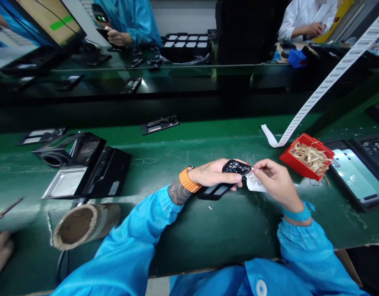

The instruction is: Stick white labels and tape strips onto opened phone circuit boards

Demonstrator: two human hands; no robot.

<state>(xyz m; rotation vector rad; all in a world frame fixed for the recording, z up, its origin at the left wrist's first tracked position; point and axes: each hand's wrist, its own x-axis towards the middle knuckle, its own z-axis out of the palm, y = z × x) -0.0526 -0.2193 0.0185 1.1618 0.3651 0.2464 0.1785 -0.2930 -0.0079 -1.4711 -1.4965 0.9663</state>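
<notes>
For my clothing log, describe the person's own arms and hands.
Both blue sleeves have gathered cuffs. The bare left hand and wrist show tattoo-like markings, with an orange watch strap; the bare right hand has a blue wristband.

Phone part [237,167] black; paper [254,186] white; sleeves [140,230] blue; watchband [188,180] orange; bin [295,166] red; tabletop [164,164] green; label strip [330,78] white, black-barred

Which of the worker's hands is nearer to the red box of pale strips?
The right. The right hand is just left of the red box, pinching a white sheet. The left hand is farther left, holding a black device.
</notes>
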